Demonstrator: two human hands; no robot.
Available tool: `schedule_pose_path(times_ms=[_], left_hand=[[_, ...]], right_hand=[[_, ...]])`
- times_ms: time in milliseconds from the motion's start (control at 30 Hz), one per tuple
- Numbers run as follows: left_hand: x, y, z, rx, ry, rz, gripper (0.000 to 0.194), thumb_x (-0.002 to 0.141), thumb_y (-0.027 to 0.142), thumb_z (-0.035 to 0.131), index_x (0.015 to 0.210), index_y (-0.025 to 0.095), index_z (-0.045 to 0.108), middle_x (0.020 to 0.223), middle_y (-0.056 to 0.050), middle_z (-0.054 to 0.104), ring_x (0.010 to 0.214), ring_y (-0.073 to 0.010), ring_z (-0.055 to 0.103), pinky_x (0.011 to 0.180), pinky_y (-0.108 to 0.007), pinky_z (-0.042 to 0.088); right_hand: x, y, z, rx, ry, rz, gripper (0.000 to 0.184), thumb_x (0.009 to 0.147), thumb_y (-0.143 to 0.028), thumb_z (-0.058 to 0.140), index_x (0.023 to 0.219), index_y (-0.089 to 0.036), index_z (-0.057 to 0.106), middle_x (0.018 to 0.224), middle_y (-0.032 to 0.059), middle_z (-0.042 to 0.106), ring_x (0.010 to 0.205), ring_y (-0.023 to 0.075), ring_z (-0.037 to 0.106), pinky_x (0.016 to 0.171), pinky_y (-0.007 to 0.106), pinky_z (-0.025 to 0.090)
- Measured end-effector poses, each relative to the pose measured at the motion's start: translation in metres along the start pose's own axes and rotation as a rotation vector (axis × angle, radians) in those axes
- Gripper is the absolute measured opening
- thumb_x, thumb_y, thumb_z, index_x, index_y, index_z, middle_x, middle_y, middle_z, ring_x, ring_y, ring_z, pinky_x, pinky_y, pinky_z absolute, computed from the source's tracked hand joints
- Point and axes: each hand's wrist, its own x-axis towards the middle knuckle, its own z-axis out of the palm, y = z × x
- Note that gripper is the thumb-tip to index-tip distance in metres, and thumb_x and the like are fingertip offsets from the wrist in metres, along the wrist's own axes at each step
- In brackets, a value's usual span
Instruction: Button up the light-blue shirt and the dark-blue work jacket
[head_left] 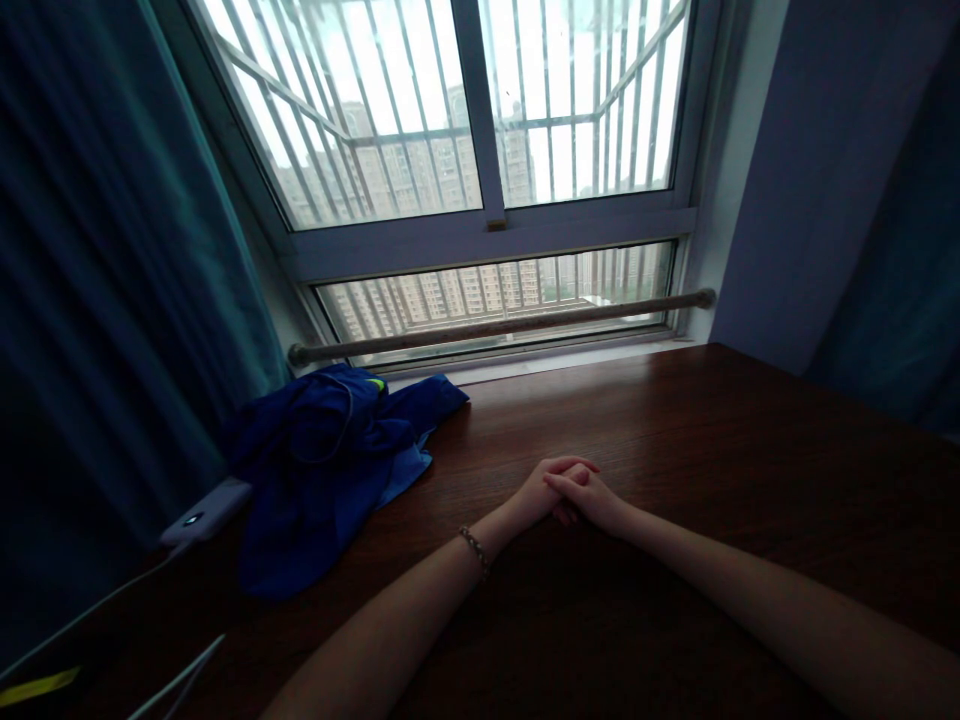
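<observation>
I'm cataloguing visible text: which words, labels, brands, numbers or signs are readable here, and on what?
No text is readable.
White cabled device, probably a power bank: its small bright marking is too blurred to read.
Blue garment: no legible lettering on its yellow-green patch.

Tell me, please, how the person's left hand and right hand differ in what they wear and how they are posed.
The left hand has a bracelet behind it, while the right hand has none in view. The left hand's forearm enters from the bottom edge; the right hand's forearm enters from the lower right. Both are bare and clasped together over the wooden table.
</observation>
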Motion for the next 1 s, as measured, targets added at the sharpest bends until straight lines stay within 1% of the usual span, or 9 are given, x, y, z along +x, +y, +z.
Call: schedule_pose_path(times_ms=[100, 267, 367, 600, 700, 900, 1000], left_hand=[[0.0, 0.001, 0.0, 0.007, 0.001, 0.004, 0.041, 0.076, 0.04, 0.042, 0.105, 0.014, 0.056, 0.07, -0.005, 0.058, 0.039, -0.0076, 0.051, 0.032, -0.016, 0.039], [0.0, 0.001, 0.001, 0.005, 0.004, -0.014, 0.04, 0.076, 0.04, 0.042, 0.104, 0.014, 0.056, 0.064, -0.004, 0.057, 0.037, -0.0071, 0.05, 0.033, -0.015, 0.038], [-0.001, 0.002, 0.001, -0.004, -0.004, -0.002, 0.04, 0.076, 0.04, 0.042, 0.105, 0.014, 0.055, 0.066, -0.004, 0.057, 0.038, -0.0075, 0.05, 0.033, -0.015, 0.039], [0.0, 0.001, 0.0, -0.014, 0.004, -0.008, 0.041, 0.076, 0.039, 0.043, 0.106, 0.013, 0.055, 0.065, -0.005, 0.058, 0.038, -0.0084, 0.051, 0.032, -0.016, 0.039], [0.0, -0.001, 0.0, -0.012, 0.0, -0.013, 0.042, 0.077, 0.04, 0.042, 0.107, 0.014, 0.055, 0.064, -0.004, 0.057, 0.039, -0.0087, 0.051, 0.032, -0.016, 0.039], [0.004, -0.01, -0.001, -0.037, -0.012, 0.02, 0.042, 0.076, 0.043, 0.044, 0.106, 0.015, 0.054, 0.068, -0.004, 0.058, 0.04, -0.0089, 0.052, 0.031, -0.015, 0.038], [0.004, -0.011, -0.001, -0.035, -0.006, 0.019, 0.042, 0.076, 0.043, 0.044, 0.106, 0.016, 0.054, 0.07, -0.005, 0.059, 0.04, -0.0086, 0.052, 0.032, -0.016, 0.039]], right_hand=[[0.001, 0.001, 0.0, 0.004, -0.011, -0.002, 0.057, 0.073, -0.059, 0.038, 0.039, -0.014, 0.048, 0.034, 0.0016, 0.044, 0.033, 0.0086, 0.04, 0.036, 0.02, 0.028], [0.0, 0.001, 0.0, 0.015, -0.005, 0.005, 0.055, 0.073, -0.057, 0.038, 0.04, -0.014, 0.049, 0.035, 0.0018, 0.044, 0.034, 0.009, 0.041, 0.036, 0.021, 0.029], [0.0, -0.001, 0.0, 0.009, -0.013, 0.004, 0.055, 0.073, -0.056, 0.038, 0.039, -0.015, 0.049, 0.035, 0.0016, 0.044, 0.034, 0.0089, 0.041, 0.037, 0.021, 0.03], [-0.002, -0.004, 0.0, -0.014, -0.012, -0.004, 0.056, 0.074, -0.057, 0.036, 0.04, -0.015, 0.049, 0.035, 0.0019, 0.044, 0.035, 0.0093, 0.041, 0.038, 0.021, 0.03], [-0.001, -0.004, 0.0, -0.016, -0.005, -0.005, 0.056, 0.074, -0.057, 0.036, 0.039, -0.015, 0.049, 0.035, 0.0016, 0.044, 0.034, 0.009, 0.041, 0.037, 0.021, 0.03], [-0.001, -0.004, 0.0, -0.001, 0.002, 0.023, 0.055, 0.073, -0.057, 0.038, 0.039, -0.015, 0.048, 0.035, 0.0018, 0.044, 0.034, 0.0093, 0.041, 0.037, 0.021, 0.029], [-0.001, -0.003, 0.0, 0.002, -0.001, 0.028, 0.055, 0.072, -0.058, 0.038, 0.039, -0.015, 0.048, 0.035, 0.002, 0.043, 0.034, 0.009, 0.04, 0.036, 0.021, 0.028]])
